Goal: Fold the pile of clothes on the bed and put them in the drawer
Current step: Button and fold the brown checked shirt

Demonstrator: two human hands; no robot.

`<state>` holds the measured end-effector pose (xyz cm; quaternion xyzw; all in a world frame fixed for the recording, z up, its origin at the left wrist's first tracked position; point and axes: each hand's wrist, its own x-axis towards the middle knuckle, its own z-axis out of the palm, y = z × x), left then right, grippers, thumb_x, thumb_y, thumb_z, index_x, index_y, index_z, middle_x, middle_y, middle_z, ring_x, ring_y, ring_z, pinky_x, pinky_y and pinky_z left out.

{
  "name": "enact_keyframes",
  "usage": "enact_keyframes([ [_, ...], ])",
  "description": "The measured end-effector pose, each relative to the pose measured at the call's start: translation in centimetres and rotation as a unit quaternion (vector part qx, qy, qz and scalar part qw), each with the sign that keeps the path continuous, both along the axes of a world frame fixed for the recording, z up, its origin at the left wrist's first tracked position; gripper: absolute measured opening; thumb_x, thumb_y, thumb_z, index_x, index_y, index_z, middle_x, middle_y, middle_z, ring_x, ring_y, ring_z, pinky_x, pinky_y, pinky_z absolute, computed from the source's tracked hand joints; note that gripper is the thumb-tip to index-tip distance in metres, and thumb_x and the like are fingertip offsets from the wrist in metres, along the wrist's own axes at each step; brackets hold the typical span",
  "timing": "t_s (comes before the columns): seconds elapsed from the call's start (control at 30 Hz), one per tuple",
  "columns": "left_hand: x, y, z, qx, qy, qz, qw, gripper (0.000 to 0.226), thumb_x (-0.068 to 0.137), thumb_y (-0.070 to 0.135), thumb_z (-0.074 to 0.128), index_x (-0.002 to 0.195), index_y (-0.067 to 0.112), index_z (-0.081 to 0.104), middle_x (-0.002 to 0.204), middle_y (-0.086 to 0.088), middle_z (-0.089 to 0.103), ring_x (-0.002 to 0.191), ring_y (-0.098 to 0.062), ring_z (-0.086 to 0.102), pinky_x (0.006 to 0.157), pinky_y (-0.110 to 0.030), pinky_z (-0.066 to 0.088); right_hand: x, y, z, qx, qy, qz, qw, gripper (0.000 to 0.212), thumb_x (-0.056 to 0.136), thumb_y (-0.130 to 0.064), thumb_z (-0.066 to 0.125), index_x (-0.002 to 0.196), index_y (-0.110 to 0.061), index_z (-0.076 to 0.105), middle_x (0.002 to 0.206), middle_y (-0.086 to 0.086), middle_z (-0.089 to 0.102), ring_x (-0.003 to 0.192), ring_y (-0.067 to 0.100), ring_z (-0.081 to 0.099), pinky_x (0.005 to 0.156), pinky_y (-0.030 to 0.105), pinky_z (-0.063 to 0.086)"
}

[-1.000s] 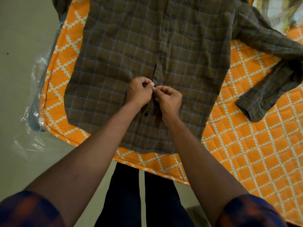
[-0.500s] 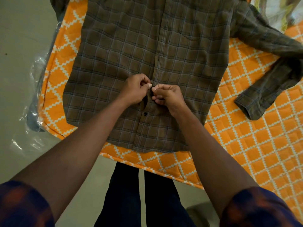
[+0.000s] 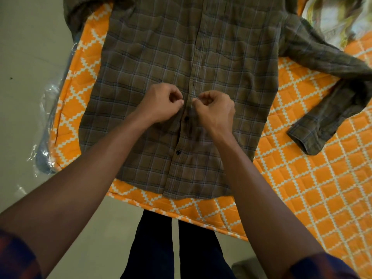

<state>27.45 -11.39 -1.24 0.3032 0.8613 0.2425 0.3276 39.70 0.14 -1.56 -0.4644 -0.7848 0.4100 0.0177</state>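
While my left hand (image 3: 163,105) and right hand (image 3: 215,109) pinch the plaid shirt (image 3: 141,87) at its placket, one sleeve (image 3: 326,117) sprawls over the orange quilt (image 3: 302,188), plastic wrap (image 3: 46,101) alongside.

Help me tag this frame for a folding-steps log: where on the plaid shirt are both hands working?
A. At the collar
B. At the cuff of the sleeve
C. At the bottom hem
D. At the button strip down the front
D: the left hand and right hand pinch the plaid shirt on either side of its front button strip, just above two dark buttons; the cuff lies apart from them.
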Motion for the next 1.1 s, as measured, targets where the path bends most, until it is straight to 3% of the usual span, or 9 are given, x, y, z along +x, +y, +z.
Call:
enact_keyframes([
  [0.1, -1.3, 2.0, -0.5, 0.030, 0.016, 0.037, 0.999, 0.026, 0.094, 0.012, 0.061, 0.118, 0.014, 0.070, 0.109, 0.002, 0.069, 0.095, -0.006, 0.061, 0.076, -0.010, 0.043, -2.3, 0.2, -0.7, 0.074, -0.010, 0.072, 0.995, 0.039, 0.085, -0.045, 0.074, 0.112, -0.016, 0.070, 0.094, -0.003, 0.067, 0.087, 0.013, 0.063, 0.077, 0.028, 0.050],
  [0.23, -1.7, 3.9, -2.3, 0.020, -0.022, 0.049, 0.998, 0.029, 0.093, 0.006, 0.060, 0.119, 0.014, 0.070, 0.111, -0.002, 0.071, 0.094, -0.007, 0.062, 0.080, -0.018, 0.047, -4.0, 0.7, -1.2, 0.098, -0.059, 0.112, 0.987, 0.024, 0.087, -0.030, 0.063, 0.104, -0.015, 0.068, 0.097, 0.001, 0.065, 0.087, 0.023, 0.064, 0.070, 0.029, 0.048],
  [0.3, -1.3, 4.4, -3.1, 0.025, -0.031, 0.064, 0.997, 0.026, 0.092, 0.008, 0.063, 0.117, 0.014, 0.069, 0.103, 0.000, 0.069, 0.084, -0.005, 0.061, 0.076, -0.020, 0.051, -4.0, 1.6, -1.3, 0.076, -0.052, 0.062, 0.994, 0.011, 0.085, -0.025, 0.060, 0.083, -0.018, 0.069, 0.076, -0.005, 0.065, 0.070, 0.013, 0.063, 0.060, 0.023, 0.051],
  [0.37, -0.9, 4.5, -3.6, 0.028, -0.028, 0.078, 0.996, 0.022, 0.090, 0.014, 0.069, 0.111, 0.018, 0.070, 0.095, 0.004, 0.066, 0.078, -0.006, 0.061, 0.078, -0.026, 0.057, -3.4, 2.5, -1.4, 0.036, -0.049, -0.003, 0.998, 0.014, 0.085, -0.023, 0.065, 0.072, -0.022, 0.069, 0.063, -0.010, 0.061, 0.060, 0.004, 0.060, 0.053, 0.015, 0.046],
  [0.47, -0.6, 4.4, -4.2, 0.039, 0.007, 0.061, 0.997, 0.017, 0.085, 0.018, 0.074, 0.102, 0.021, 0.072, 0.097, 0.004, 0.062, 0.081, -0.010, 0.062, 0.078, -0.030, 0.057, -2.1, 2.9, -1.9, -0.035, -0.028, -0.079, 0.996, 0.015, 0.089, -0.025, 0.073, 0.076, -0.031, 0.069, 0.071, -0.011, 0.068, 0.068, 0.008, 0.069, 0.065, 0.030, 0.061],
  [0.6, -0.2, 4.3, -4.4, 0.049, 0.062, 0.007, 0.997, 0.017, 0.088, 0.020, 0.072, 0.105, 0.017, 0.071, 0.099, 0.003, 0.059, 0.084, -0.010, 0.058, 0.077, -0.029, 0.053, -1.5, 2.1, -2.6, -0.064, 0.013, -0.131, 0.989, 0.017, 0.086, -0.025, 0.078, 0.075, -0.035, 0.070, 0.077, -0.009, 0.072, 0.075, 0.011, 0.072, 0.070, 0.041, 0.063],
  [0.7, -0.2, 4.8, -4.2, 0.042, 0.100, -0.025, 0.994, 0.021, 0.091, 0.028, 0.068, 0.108, 0.016, 0.066, 0.099, 0.000, 0.061, 0.087, -0.013, 0.058, 0.073, -0.030, 0.050, -2.0, 1.6, -2.2, -0.026, 0.014, -0.123, 0.992, 0.004, 0.087, -0.022, 0.076, 0.090, -0.021, 0.079, 0.074, -0.016, 0.067, 0.073, 0.005, 0.068, 0.074, 0.032, 0.061],
  [0.9, -1.2, 6.3, -3.5, 0.012, 0.109, -0.063, 0.992, 0.018, 0.091, 0.025, 0.066, 0.107, 0.016, 0.069, 0.103, -0.003, 0.065, 0.092, -0.021, 0.063, 0.077, -0.039, 0.054, -2.8, 1.4, -1.7, 0.002, -0.006, -0.089, 0.996, 0.007, 0.085, -0.020, 0.072, 0.082, -0.020, 0.079, 0.061, -0.018, 0.056, 0.064, 0.002, 0.059, 0.066, 0.018, 0.049],
  [1.1, -1.1, 6.6, -3.9, -0.018, 0.081, -0.046, 0.996, 0.009, 0.093, 0.018, 0.062, 0.100, 0.014, 0.066, 0.095, 0.002, 0.058, 0.091, -0.019, 0.060, 0.072, -0.030, 0.044, -3.1, 1.4, -1.6, 0.005, 0.000, -0.029, 1.000, 0.013, 0.088, -0.020, 0.069, 0.080, -0.018, 0.079, 0.063, -0.014, 0.062, 0.062, 0.001, 0.060, 0.056, 0.007, 0.042],
])
